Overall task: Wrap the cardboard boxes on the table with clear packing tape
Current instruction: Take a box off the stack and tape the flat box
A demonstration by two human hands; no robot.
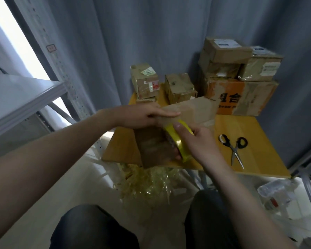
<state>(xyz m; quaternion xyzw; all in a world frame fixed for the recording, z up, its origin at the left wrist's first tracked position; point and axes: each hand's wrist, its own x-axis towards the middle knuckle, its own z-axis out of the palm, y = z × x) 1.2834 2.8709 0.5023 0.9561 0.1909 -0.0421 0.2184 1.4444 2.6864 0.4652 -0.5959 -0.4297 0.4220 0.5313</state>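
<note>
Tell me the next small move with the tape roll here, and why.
Probably draw the yellow-edged roll of tape on round the brown cardboard box. The right hand grips the roll against the box's side, the left hand presses flat on its top, and the black-handled scissors lie apart on the wooden table.

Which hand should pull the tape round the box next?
Probably the right hand: it grips the yellow tape roll against the box. The left hand lies flat on the top of the box, so it looks better placed to steady it.
</note>
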